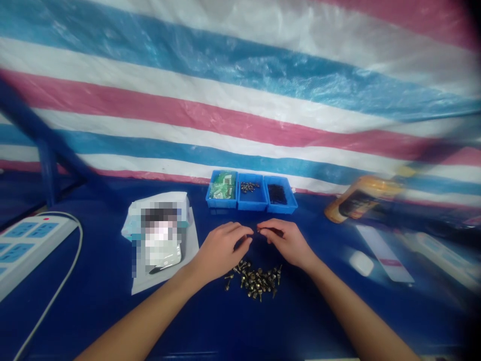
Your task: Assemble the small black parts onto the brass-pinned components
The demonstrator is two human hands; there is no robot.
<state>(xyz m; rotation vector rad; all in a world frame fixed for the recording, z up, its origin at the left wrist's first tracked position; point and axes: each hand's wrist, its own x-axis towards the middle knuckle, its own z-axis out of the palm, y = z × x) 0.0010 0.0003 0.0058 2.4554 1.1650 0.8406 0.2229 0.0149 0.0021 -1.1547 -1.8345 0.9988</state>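
My left hand hovers above the blue table, its thumb and index finger apart with nothing visible between them. Facing it, my right hand has its thumb and index finger pinched together. A tiny dark piece shows at those fingertips, too small to name. Just below both hands lies a loose pile of small brass-coloured metal parts with short stems. Beyond the hands, three blue bins stand side by side: a left bin with green-and-white pieces, a middle bin with small metal parts, and a right bin with black pieces.
To the left are a white power strip with its cable and a white packet on paper, partly pixelated. An amber bottle, a white case and a pale flat strip lie right. Striped sheeting hangs behind.
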